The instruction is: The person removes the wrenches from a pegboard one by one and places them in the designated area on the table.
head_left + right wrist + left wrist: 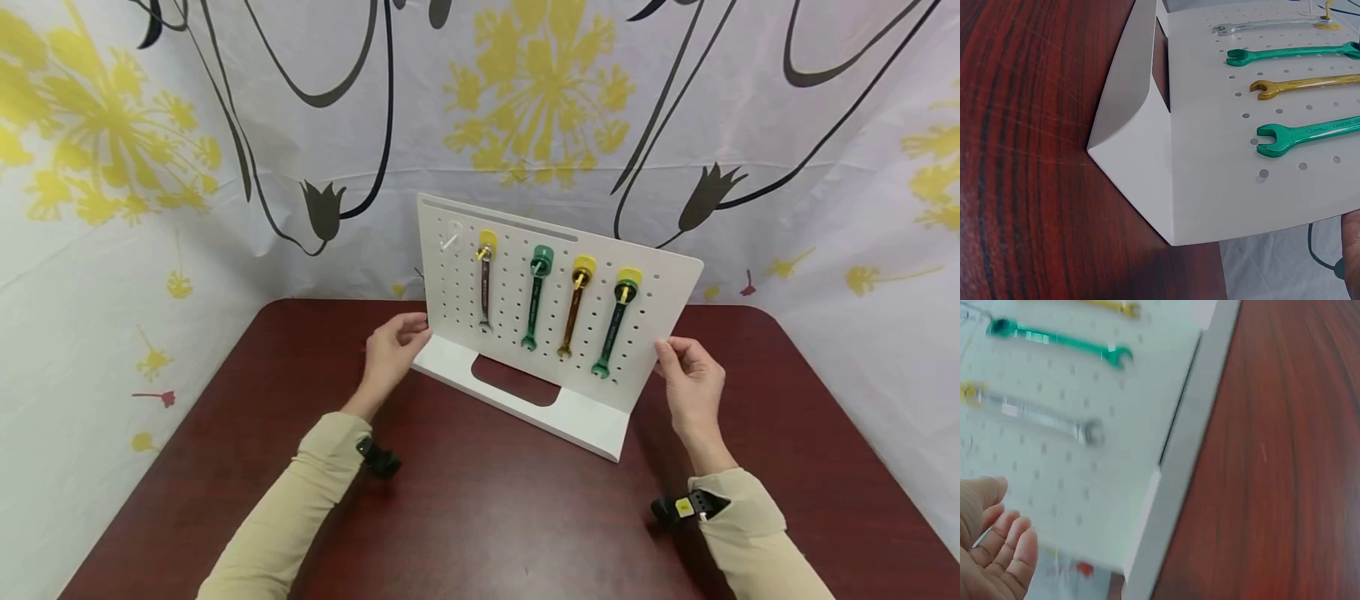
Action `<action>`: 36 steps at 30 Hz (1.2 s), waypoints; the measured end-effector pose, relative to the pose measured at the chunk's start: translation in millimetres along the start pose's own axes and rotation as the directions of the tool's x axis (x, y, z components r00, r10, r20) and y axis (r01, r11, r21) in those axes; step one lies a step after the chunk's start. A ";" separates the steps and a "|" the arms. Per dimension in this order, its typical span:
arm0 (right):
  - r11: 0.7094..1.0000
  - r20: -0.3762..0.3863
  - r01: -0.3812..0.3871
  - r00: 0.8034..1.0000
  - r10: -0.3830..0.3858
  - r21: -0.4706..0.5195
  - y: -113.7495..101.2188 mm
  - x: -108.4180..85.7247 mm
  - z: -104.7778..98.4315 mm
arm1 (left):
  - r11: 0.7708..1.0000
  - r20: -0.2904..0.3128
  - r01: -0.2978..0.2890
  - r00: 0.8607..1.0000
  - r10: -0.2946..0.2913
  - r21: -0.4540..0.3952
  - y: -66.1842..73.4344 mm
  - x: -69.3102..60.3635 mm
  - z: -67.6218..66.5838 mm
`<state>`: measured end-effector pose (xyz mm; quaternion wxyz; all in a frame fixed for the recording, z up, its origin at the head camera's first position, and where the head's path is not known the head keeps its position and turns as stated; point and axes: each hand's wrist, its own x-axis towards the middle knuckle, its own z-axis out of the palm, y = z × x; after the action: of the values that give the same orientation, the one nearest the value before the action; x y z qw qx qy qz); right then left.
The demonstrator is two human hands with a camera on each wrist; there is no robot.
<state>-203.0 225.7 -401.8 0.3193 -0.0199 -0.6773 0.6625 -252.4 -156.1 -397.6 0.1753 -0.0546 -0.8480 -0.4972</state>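
Table point(487, 517) fills lower frame. Right hand point(692, 379), right of centre, pinches right edge of the board point(555, 293); left hand point(393, 346), just left of centre, has fingers loosely bent, thumb apart, at the board's left edge, contact can't be told. Board stands askew mid-frame. Four wrenches point(536, 304) hang on it: hanging looks mostly done. White hook point(450, 242), board's upper left, is bare; possibly left to fill. Board position probably being adjusted. Patterned cloth point(427, 117) across upper frame.
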 end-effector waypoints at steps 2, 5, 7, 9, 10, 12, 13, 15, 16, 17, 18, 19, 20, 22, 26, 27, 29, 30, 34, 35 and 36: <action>1.000 0.000 0.004 1.000 -0.004 -0.005 -0.2 0.1 -0.2 | 0.999 -0.007 -0.007 1.000 0.007 -0.047 8.8 1.2 10.2; 1.000 -0.002 0.001 1.000 -0.001 -0.014 -0.3 -0.2 -0.4 | 0.995 -0.028 -0.019 0.999 0.016 -0.098 21.1 2.4 22.8; 1.000 -0.004 -0.004 1.000 0.004 -0.011 0.0 -0.8 -0.5 | 0.991 -0.044 -0.021 0.999 0.015 -0.129 27.4 3.8 30.0; 1.000 -0.006 -0.008 1.000 0.008 -0.005 0.3 -1.3 -0.6 | 0.987 -0.056 -0.020 0.998 0.011 -0.160 32.4 6.0 37.0; 1.000 -0.007 -0.008 1.000 0.008 -0.001 0.2 -1.4 -0.5 | 0.984 -0.061 -0.018 0.998 0.007 -0.176 34.6 7.2 40.4; 1.000 -0.012 -0.006 1.000 0.006 0.006 -0.1 -1.5 -0.3 | 0.980 -0.065 -0.008 0.998 -0.005 -0.199 38.3 10.1 47.0; 1.000 -0.014 -0.005 1.000 0.005 0.010 -0.4 -1.4 -0.2 | 0.977 -0.066 -0.003 0.998 -0.011 -0.212 39.8 11.5 50.0; 1.000 -0.017 -0.004 1.000 0.004 0.010 -0.9 -1.2 0.1 | 0.972 -0.067 0.008 0.997 -0.024 -0.234 42.6 13.9 55.5; 1.000 -0.017 -0.003 1.000 0.004 0.009 -1.0 -1.1 0.3 | 0.969 -0.067 0.011 0.997 -0.028 -0.246 44.0 15.1 57.9; 1.000 -0.017 -0.004 1.000 0.005 0.009 -1.2 -1.0 0.4 | 0.967 -0.068 0.016 0.997 -0.034 -0.256 45.1 16.3 60.3; 1.000 -0.017 -0.005 1.000 0.005 0.009 -1.2 -0.9 0.5 | 0.963 -0.069 0.019 0.997 -0.039 -0.267 46.4 17.3 62.5; 1.000 -0.015 -0.005 1.000 0.005 0.009 -1.2 -0.8 0.5 | 0.959 -0.069 0.022 0.997 -0.043 -0.282 47.4 18.3 64.7; 1.000 -0.013 -0.006 1.000 0.006 0.008 -1.1 -0.7 0.6 | 0.956 -0.072 0.024 0.996 -0.047 -0.293 48.7 19.1 66.6; 1.000 -0.009 -0.006 1.000 0.006 0.005 -0.9 -0.5 0.5 | 0.949 -0.076 0.024 0.996 -0.050 -0.314 50.6 21.3 70.8; 1.000 -0.008 -0.013 1.000 0.013 0.028 -0.1 0.8 0.4 | 0.940 -0.096 0.016 0.994 -0.051 -0.340 53.6 25.5 77.9; 0.999 -0.009 -0.014 1.000 0.015 0.032 0.1 1.1 0.3 | 0.940 -0.100 0.013 0.994 -0.050 -0.341 53.5 26.7 79.6; 0.999 -0.010 -0.017 1.000 0.017 0.033 0.2 1.9 0.2 | 0.941 -0.110 0.009 0.993 -0.050 -0.339 53.7 28.5 82.2; 1.000 -0.010 -0.017 1.000 0.017 0.025 0.0 2.0 0.1 | 0.942 -0.113 0.010 0.992 -0.051 -0.336 53.4 29.2 83.4; 1.000 -0.002 -0.022 1.000 0.022 -0.017 -5.3 0.0 0.4 | 0.950 -0.124 0.021 0.990 -0.063 -0.311 52.0 30.2 86.8; 0.999 0.002 -0.020 1.000 0.020 -0.025 -8.4 -1.3 1.0 | 0.951 -0.126 0.026 0.990 -0.068 -0.309 51.5 30.3 87.6; 0.999 0.006 -0.019 1.000 0.019 -0.031 -11.4 -2.5 1.8 | 0.951 -0.129 0.031 0.989 -0.074 -0.308 51.1 30.5 88.5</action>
<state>-197.3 221.6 -392.3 0.3107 -0.0293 -0.6883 0.6549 -288.7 -56.7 -384.1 0.2101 -0.0236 -0.7478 -0.6293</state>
